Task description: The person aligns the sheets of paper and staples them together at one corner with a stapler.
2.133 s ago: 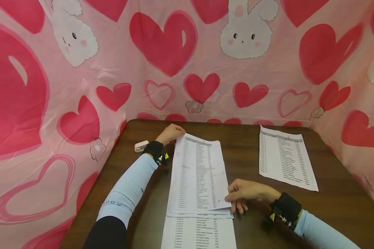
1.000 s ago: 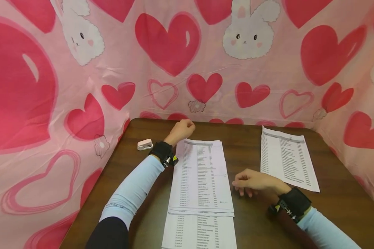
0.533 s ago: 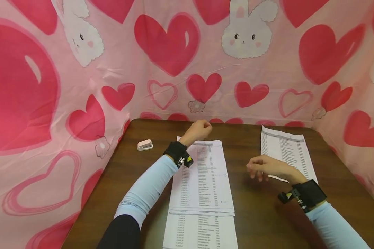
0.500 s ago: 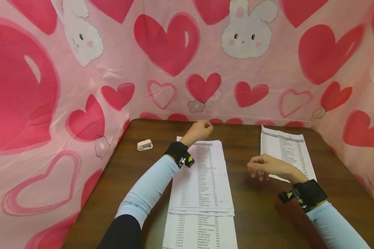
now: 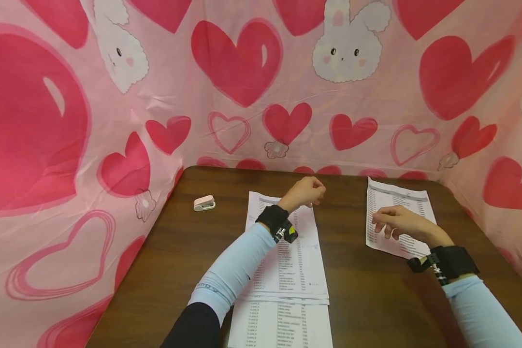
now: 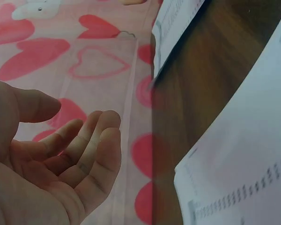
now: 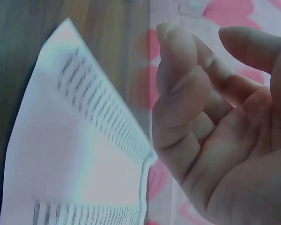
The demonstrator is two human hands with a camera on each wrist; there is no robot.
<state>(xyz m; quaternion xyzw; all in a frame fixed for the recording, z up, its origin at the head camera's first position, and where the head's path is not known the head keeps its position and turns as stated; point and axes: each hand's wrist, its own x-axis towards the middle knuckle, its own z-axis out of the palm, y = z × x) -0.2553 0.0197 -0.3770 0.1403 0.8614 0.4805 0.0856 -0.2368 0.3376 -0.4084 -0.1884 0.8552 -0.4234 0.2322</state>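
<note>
My left hand (image 5: 303,193) hovers over the far right corner of a stack of printed sheets (image 5: 297,270), its fingers loosely curled around nothing. In the left wrist view the left palm (image 6: 42,183) shows bare, thumb apart from the fingers. Over the left part of a single printed sheet (image 5: 417,205) floats my right hand (image 5: 402,223), also holding nothing. The right wrist view shows its relaxed, half-bent fingers (image 7: 178,117) beside that sheet (image 7: 84,150). The left forearm covers part of the stack.
A small white and pink stapler (image 5: 204,203) stands at the far left of the brown wooden table (image 5: 178,251). Another printed sheet (image 5: 282,326) sticks out beneath the stack toward the near edge. A pink heart-patterned cloth (image 5: 243,67) hangs behind and at both sides.
Both hands have let go of the stack's top sheet, which now lies flat. The left hand has moved right across the stack's far end; the right hand has moved right, over the single sheet.
</note>
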